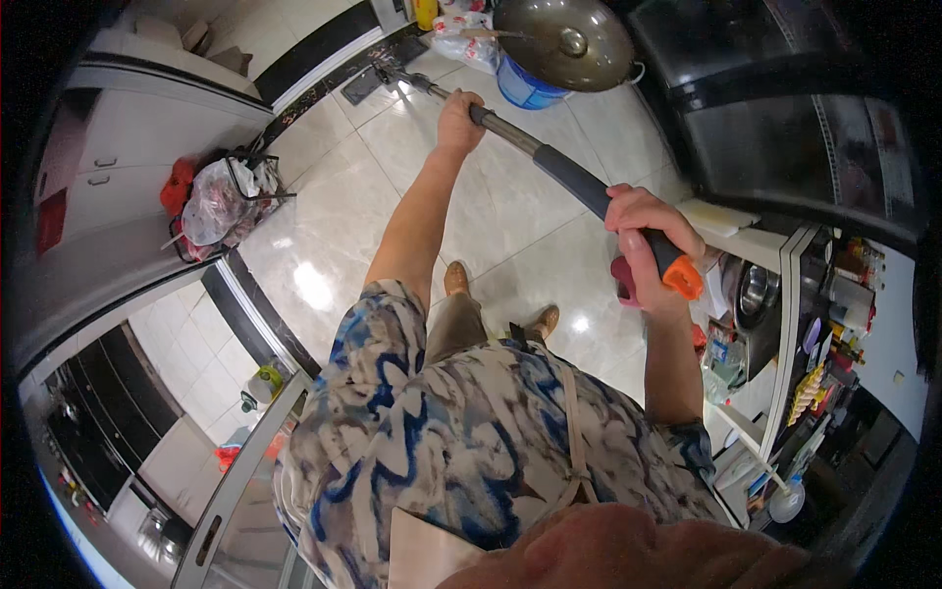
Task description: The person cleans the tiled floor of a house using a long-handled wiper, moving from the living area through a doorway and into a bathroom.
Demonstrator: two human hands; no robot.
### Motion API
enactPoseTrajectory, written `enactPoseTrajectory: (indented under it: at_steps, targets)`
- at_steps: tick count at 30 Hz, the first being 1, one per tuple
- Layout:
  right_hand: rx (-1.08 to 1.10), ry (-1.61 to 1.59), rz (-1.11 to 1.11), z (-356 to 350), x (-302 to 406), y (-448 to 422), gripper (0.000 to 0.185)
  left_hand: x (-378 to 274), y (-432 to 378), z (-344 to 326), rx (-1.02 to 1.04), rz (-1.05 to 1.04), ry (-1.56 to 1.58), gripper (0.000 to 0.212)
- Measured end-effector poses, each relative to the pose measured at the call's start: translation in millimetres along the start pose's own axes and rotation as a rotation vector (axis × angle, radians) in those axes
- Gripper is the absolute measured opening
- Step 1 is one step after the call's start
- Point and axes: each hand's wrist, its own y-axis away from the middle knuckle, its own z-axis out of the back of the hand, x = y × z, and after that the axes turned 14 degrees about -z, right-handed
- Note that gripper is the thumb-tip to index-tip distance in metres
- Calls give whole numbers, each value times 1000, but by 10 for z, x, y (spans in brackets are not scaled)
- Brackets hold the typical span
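Both of my hands hold a long mop handle [508,132] that slants from lower right to upper left. My left hand [461,121] is wrapped around the metal shaft near a dark collar. Around the thick grey foam grip, close to the orange end loop [683,277], my right hand [651,228] is closed. The flat dark mop head [364,86] lies on the pale tiled floor [508,213] beside a black door sill. Part of the head blends with the dark sill, so its full outline is hard to tell.
A large wok [567,44] rests on a blue bucket [526,85], with plastic bags [467,48] beside it. At left stands a black wire rack [257,195] holding bags. A cluttered white shelf [780,346] is at right. A sliding door frame [235,478] stands lower left.
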Motion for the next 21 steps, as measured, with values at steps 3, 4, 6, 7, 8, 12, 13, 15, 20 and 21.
enactPoseTrajectory:
  at_steps: [3, 4, 6, 7, 8, 12, 13, 15, 20, 21]
  targets:
    - [-185, 31, -101, 568, -197, 873, 8, -686, 166, -519, 264, 183, 47, 14]
    - [-206, 57, -103, 771, -89, 1139, 4, -941, 328, -696, 319, 25, 63, 16]
    - [-322, 57, -153, 1290, 168, 1800, 5, -1633, 637, -1070, 377, -159, 129, 19]
    - [-361, 59, -177, 1564, 364, 2128, 6, -2067, 774, -1262, 382, -187, 176, 19]
    - [-399, 57, -200, 1834, 549, 2462, 8, -2509, 928, -1436, 377, -180, 228, 18]
    - [-380, 93, -164, 2987, 1341, 3764, 11, -4402, 1298, -1988, 515, -213, 343, 16]
    - [-465, 115, -190, 3260, 1544, 4107, 11, -4867, 1385, -2138, 517, -228, 351, 16]
    - [-453, 87, -214, 3790, 1958, 4829, 10, -5772, 1617, -2326, 778, -155, 413, 17]
    - [-477, 32, -231, 4717, 2710, 6807, 9, -7958, 2807, -2275, 952, -151, 442, 20]
    - [-505, 45, -204, 4777, 2805, 7137, 9, -8282, 2989, -2249, 977, -140, 433, 20]
